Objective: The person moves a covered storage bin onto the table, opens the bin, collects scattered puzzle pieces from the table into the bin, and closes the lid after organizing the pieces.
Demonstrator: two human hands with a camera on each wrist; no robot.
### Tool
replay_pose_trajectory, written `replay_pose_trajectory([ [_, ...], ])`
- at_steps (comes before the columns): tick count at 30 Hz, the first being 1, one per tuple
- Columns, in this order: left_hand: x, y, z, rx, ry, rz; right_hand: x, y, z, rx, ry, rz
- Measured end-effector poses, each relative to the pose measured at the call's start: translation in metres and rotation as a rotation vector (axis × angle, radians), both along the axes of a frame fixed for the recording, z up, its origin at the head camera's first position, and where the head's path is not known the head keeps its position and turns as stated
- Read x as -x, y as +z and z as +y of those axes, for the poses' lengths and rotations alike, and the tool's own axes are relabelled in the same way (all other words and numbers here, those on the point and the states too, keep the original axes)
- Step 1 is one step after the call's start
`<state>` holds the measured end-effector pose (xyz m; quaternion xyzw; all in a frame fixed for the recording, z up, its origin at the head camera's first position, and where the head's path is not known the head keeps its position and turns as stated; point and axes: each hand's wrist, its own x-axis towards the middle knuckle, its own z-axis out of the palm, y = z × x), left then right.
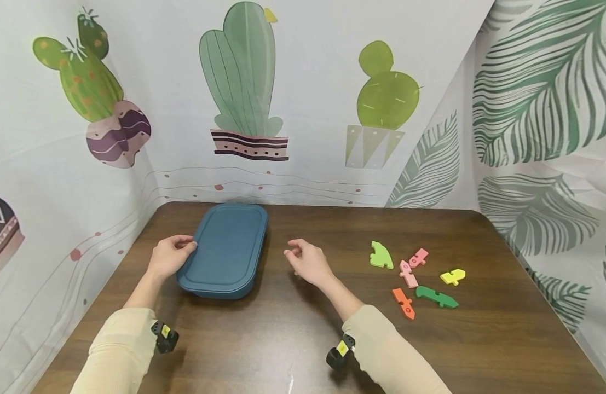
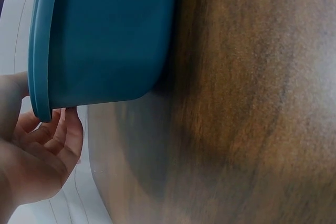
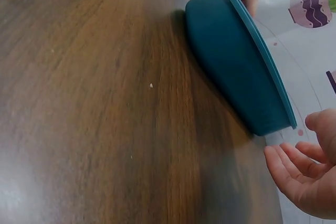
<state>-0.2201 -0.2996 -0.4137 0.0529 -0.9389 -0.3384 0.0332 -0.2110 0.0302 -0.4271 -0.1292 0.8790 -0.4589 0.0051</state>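
A blue lidded container (image 1: pixel 223 249) sits on the left part of the table, its lid on. My left hand (image 1: pixel 171 256) grips its left rim, thumb over the lid's edge and fingers curled beneath, as the left wrist view shows on the container's wall (image 2: pixel 110 35). Apart from the container's right side, my right hand (image 1: pixel 309 264) hovers over the table with loosely bent fingers and holds nothing. In the right wrist view those fingers (image 3: pixel 294 171) are spread apart from the thumb, near one end of the container (image 3: pixel 231 56). The container's contents are hidden.
Flat puzzle-like pieces lie on the right of the brown table (image 1: pixel 303 328): a light green piece (image 1: pixel 381 255), two pink ones (image 1: pixel 408 273), a yellow one (image 1: pixel 452 277), a dark green one (image 1: pixel 437 297) and an orange one (image 1: pixel 404 303). A printed cloth (image 1: pixel 312 109) hangs behind.
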Motion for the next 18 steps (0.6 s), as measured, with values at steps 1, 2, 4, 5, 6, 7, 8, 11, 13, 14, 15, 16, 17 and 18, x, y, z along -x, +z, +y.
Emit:
replay_pose_trajectory([
  [1,0.0,0.0,0.0,-0.001,0.0,-0.002,0.0,0.0,-0.001,0.009,-0.004,-0.012],
  [2,0.0,0.0,0.0,-0.001,-0.001,-0.003,0.0,0.001,-0.003,0.019,-0.005,-0.025],
  [4,0.0,0.001,0.0,-0.005,-0.002,-0.007,-0.001,0.001,-0.006,0.038,-0.005,-0.046],
  [5,0.0,0.001,0.0,-0.005,-0.003,-0.009,-0.001,0.001,-0.008,0.049,-0.004,-0.058],
  [6,0.0,0.001,0.0,-0.007,-0.002,-0.012,-0.001,0.001,-0.01,0.059,0.0,-0.068],
  [7,0.0,0.001,0.0,-0.006,-0.002,-0.014,-0.002,0.001,-0.011,0.066,0.003,-0.077],
  [8,0.0,0.002,0.0,-0.006,-0.002,-0.016,-0.002,0.001,-0.013,0.07,0.005,-0.085],
  [11,0.0,0.002,-0.001,-0.002,-0.007,-0.023,-0.002,-0.001,-0.018,0.077,0.012,-0.105],
  [13,0.0,0.003,-0.001,0.001,-0.007,-0.027,-0.002,-0.001,-0.021,0.083,0.013,-0.122],
  [14,0.0,0.003,0.0,0.0,-0.007,-0.029,-0.002,-0.001,-0.022,0.09,0.015,-0.132],
  [15,0.0,0.003,0.0,0.001,-0.008,-0.031,-0.002,-0.001,-0.024,0.098,0.016,-0.142],
  [16,0.0,0.003,0.0,0.001,-0.007,-0.033,-0.002,-0.001,-0.025,0.113,0.016,-0.154],
  [17,0.0,0.003,0.0,0.0,-0.008,-0.035,-0.002,-0.001,-0.026,0.13,0.015,-0.168],
  [18,0.0,0.003,0.0,0.001,-0.004,-0.039,-0.002,-0.001,-0.028,0.146,0.014,-0.18],
])
